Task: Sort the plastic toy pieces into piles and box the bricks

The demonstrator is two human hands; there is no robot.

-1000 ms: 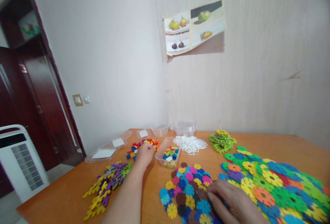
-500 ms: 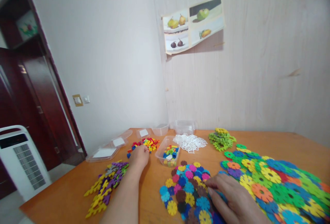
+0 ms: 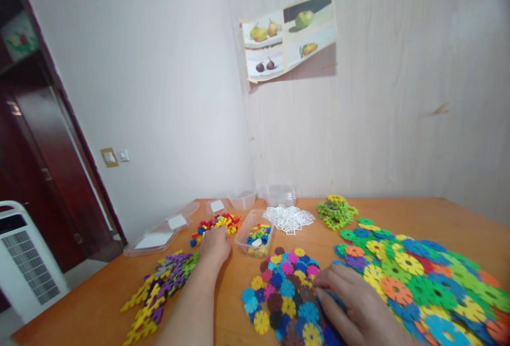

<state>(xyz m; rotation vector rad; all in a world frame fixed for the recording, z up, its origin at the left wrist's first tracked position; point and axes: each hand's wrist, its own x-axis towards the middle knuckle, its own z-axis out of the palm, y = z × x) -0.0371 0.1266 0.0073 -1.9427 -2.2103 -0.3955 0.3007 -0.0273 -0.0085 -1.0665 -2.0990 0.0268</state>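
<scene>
My left hand (image 3: 214,245) reaches out over the wooden table (image 3: 99,303) and rests at the near edge of a heap of small coloured bricks (image 3: 217,223), fingers curled down; what it grips is hidden. Just right of it stands a clear tub (image 3: 255,239) with several small bricks inside. My right hand (image 3: 353,309) lies flat, fingers spread, on a pile of small round snowflake discs (image 3: 282,293) at the near edge.
A large spread of big coloured discs (image 3: 422,282) covers the right side. Purple and yellow flat pieces (image 3: 159,287) lie at the left. White lattice pieces (image 3: 289,219), green pieces (image 3: 336,211), clear lids (image 3: 157,238) and empty tubs (image 3: 281,195) sit towards the wall.
My left hand has drawn back a little from the brick heap towards me. The view has shifted slightly to the right. The right hand stays on the small discs.
</scene>
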